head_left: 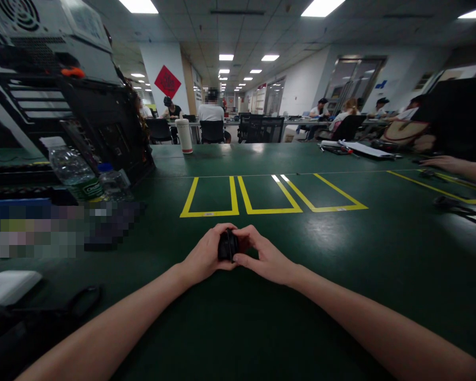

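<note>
A small black rounded object [227, 245] is held between my two hands, low over the green table [301, 296]. A thin, lighter line runs down its face; its exact kind cannot be made out. My left hand [204, 252] wraps its left side, with fingers curled over the top and beneath. From the right, my right hand [264, 255] pinches it between thumb and fingertips. Just beyond both hands, yellow tape [210, 214] marks several open-backed boxes on the tabletop.
At left stand computer hardware [103, 127], a clear plastic bottle [69, 166] and a blue-capped bottle [113, 182]. A white tumbler [184, 136] is at the far edge. Papers [367, 149] lie back right, near another person's hand [446, 163]. A black cable [85, 300] lies front left.
</note>
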{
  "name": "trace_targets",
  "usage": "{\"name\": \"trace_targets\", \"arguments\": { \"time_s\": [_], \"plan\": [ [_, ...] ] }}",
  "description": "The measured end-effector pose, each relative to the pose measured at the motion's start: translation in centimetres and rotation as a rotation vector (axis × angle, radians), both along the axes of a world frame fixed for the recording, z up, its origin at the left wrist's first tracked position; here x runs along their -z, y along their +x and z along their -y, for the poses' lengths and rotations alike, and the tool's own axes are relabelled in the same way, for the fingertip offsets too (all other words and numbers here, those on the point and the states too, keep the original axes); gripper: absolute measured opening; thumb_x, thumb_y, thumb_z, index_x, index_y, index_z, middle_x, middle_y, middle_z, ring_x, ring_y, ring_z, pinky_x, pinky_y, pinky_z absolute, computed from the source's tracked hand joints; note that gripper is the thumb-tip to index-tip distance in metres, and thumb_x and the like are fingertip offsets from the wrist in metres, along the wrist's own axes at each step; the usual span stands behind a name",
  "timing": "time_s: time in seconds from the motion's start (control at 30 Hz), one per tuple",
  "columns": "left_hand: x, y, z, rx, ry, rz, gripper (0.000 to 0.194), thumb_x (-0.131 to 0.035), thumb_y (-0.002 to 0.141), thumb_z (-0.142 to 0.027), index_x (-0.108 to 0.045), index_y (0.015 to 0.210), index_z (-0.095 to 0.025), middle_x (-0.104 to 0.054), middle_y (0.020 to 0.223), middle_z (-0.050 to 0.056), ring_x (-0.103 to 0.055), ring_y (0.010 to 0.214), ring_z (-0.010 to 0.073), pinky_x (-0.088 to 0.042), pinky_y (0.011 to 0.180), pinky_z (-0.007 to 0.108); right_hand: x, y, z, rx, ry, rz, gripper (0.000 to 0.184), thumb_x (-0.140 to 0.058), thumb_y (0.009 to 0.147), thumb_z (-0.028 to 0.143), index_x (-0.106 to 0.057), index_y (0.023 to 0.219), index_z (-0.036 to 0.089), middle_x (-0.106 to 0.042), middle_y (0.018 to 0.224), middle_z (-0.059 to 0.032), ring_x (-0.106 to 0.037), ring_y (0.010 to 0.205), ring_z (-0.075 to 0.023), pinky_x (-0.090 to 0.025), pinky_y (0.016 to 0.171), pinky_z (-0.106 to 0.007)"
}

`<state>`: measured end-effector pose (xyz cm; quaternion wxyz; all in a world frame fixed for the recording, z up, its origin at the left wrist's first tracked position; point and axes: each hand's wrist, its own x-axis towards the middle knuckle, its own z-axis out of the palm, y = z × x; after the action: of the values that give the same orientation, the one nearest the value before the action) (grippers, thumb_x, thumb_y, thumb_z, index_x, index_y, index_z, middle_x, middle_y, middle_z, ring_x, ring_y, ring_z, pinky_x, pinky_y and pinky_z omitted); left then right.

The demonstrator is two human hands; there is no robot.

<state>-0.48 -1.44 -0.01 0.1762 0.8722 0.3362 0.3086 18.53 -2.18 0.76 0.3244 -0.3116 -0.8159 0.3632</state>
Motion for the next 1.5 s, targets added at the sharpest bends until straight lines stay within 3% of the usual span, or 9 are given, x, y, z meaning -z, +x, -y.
{"name": "trace_targets", "arguments": {
  "time_s": [0.2, 0.47, 0.7, 0.87, 1.0, 1.23, 1.5],
  "plan": [
    [-0.3, 0.1, 0.2, 0.013, 0.008, -0.012, 0.068, -0.068, 0.068, -0.024, -0.022, 0.118, -0.024, -0.043, 0.114, 0.007, -0.049, 0.103, 0.0249, -0.042, 0.087, 0.044, 0.1, -0.6, 0.3, 0.020, -0.090, -0.058, 0.019, -0.041, 0.086, 0.034, -0.038, 0.101, 0.024, -0.049, 0.091, -0.0008, -0.052, 0.080, -0.0133, -0.046, 0.068, -0.028],
    [0.0, 0.2, 0.3, 0.004, -0.049, -0.012, 0.068, -0.067, 0.069, -0.026, -0.020, 0.118, -0.026, -0.042, 0.114, 0.007, -0.049, 0.102, 0.0255, -0.043, 0.085, 0.045, -0.3, -0.8, 0.2, 0.018, -0.097, -0.016, 0.025, -0.045, 0.083, 0.036, -0.033, 0.103, 0.025, -0.050, 0.081, 0.0012, -0.050, 0.067, -0.0118, -0.043, 0.060, -0.027],
    [0.0, 0.4, -0.2, -0.095, -0.088, 0.002, 0.064, -0.068, 0.067, -0.022, -0.026, 0.115, -0.023, -0.044, 0.109, 0.006, -0.051, 0.098, 0.0235, -0.045, 0.082, 0.040, 0.2, -0.3, -0.5, 0.023, -0.173, -0.061, 0.031, -0.053, 0.079, 0.032, -0.039, 0.105, 0.026, -0.047, 0.096, -0.0008, -0.050, 0.081, -0.0140, -0.045, 0.072, -0.031],
    [-0.4, 0.5, -0.1, -0.043, -0.060, -0.073, 0.061, -0.066, 0.069, -0.026, -0.028, 0.118, -0.021, -0.044, 0.112, 0.007, -0.049, 0.101, 0.0233, -0.043, 0.085, 0.039, 0.7, -0.3, -0.9, 0.051, -0.294, -0.117, 0.021, -0.050, 0.080, 0.038, -0.045, 0.092, 0.022, -0.050, 0.092, -0.0007, -0.052, 0.084, -0.0157, -0.047, 0.072, -0.033],
    [-0.5, 0.4, -0.3, -0.024, -0.040, -0.099, 0.059, -0.063, 0.072, -0.025, -0.028, 0.119, -0.023, -0.043, 0.115, 0.008, -0.048, 0.102, 0.0241, -0.042, 0.085, 0.043, 0.9, -0.4, -1.2, 0.033, -0.376, -0.191, 0.024, -0.055, 0.077, 0.035, -0.045, 0.094, 0.022, -0.051, 0.096, -0.0008, -0.053, 0.089, -0.0167, -0.047, 0.076, -0.035],
    [-0.3, 0.5, -0.5, -0.049, -0.039, -0.123, 0.060, -0.063, 0.072, -0.027, -0.027, 0.120, -0.022, -0.045, 0.114, 0.009, -0.049, 0.102, 0.0259, -0.043, 0.083, 0.044, 1.0, -0.3, -1.5, 0.025, -0.385, -0.208, 0.027, -0.057, 0.076, 0.027, -0.046, 0.099, 0.022, -0.050, 0.103, -0.0023, -0.052, 0.096, -0.0172, -0.044, 0.084, -0.038],
    [-0.2, 0.6, -0.5, -0.054, 0.018, -0.125, 0.058, -0.064, 0.072, -0.028, -0.029, 0.118, -0.023, -0.047, 0.111, 0.008, -0.050, 0.100, 0.0254, -0.042, 0.082, 0.043, 1.0, -0.2, -1.3, 0.051, -0.389, -0.246, 0.017, -0.049, 0.081, 0.033, -0.048, 0.093, 0.021, -0.053, 0.093, -0.0006, -0.054, 0.089, -0.0157, -0.047, 0.079, -0.035]
  ]
}}
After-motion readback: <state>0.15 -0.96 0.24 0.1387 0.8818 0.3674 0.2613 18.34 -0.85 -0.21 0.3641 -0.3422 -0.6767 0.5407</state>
